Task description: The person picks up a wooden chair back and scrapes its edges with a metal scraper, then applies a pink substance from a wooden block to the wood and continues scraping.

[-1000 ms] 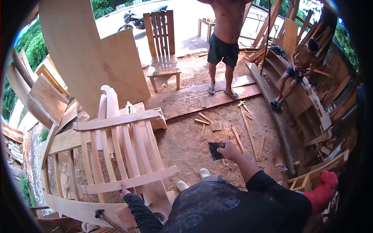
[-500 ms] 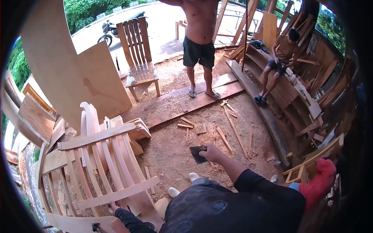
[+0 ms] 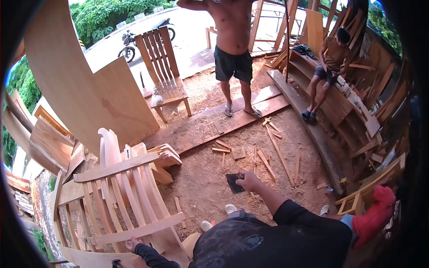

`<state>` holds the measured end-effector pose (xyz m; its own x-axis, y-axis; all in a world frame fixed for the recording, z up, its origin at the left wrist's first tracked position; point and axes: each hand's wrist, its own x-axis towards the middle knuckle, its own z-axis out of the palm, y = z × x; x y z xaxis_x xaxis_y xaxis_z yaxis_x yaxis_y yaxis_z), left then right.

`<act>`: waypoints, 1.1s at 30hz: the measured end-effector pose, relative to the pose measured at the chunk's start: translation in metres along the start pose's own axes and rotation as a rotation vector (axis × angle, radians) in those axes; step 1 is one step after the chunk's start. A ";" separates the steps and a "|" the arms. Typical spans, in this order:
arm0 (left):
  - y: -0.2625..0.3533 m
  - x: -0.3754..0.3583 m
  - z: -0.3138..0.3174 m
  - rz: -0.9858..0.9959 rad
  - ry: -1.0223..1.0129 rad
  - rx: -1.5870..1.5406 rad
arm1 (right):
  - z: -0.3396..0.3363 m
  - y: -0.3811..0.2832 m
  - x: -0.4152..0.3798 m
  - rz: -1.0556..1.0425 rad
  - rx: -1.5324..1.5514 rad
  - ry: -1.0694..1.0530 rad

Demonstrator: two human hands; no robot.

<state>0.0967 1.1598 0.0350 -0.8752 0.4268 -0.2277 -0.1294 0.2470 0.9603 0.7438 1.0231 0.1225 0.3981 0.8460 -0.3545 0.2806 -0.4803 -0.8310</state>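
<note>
While the right hand pinches a dark, flat square piece by its edge, thumb over the top, the left hand is down at the lower curved rail, fingers against its near edge; whether they close round it, I cannot tell. And there's the dark piece, out in front of the body, above the shaving-strewn ground, well apart from the slatted wooden frame on the left! That frame leans over more pale, curved boards, its slats running between two crosswise rails. Beyond it, a tall plywood sheet stands beside a slat-backed chair. Over to the right, narrow wood strips lie scattered on the ground. One person in dark shorts stands on the long planks; another sits on a wooden shelf unit, and a red sleeve shows at the lower right.
</note>
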 end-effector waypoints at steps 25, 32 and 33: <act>0.087 -0.029 0.083 1.341 -0.375 1.100 | 0.229 -0.080 -0.053 0.232 0.120 -0.406; 0.080 -0.049 0.099 1.251 -0.450 1.325 | 0.241 -0.098 -0.055 0.400 0.191 -0.318; 0.080 -0.050 0.099 1.238 -0.455 1.360 | 0.244 -0.095 -0.052 0.389 0.151 -0.304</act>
<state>0.1764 1.2447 0.1074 0.0275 0.9870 0.1583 0.9933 -0.0091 -0.1155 0.4829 1.0814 0.1154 0.1701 0.6515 -0.7393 0.0241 -0.7528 -0.6578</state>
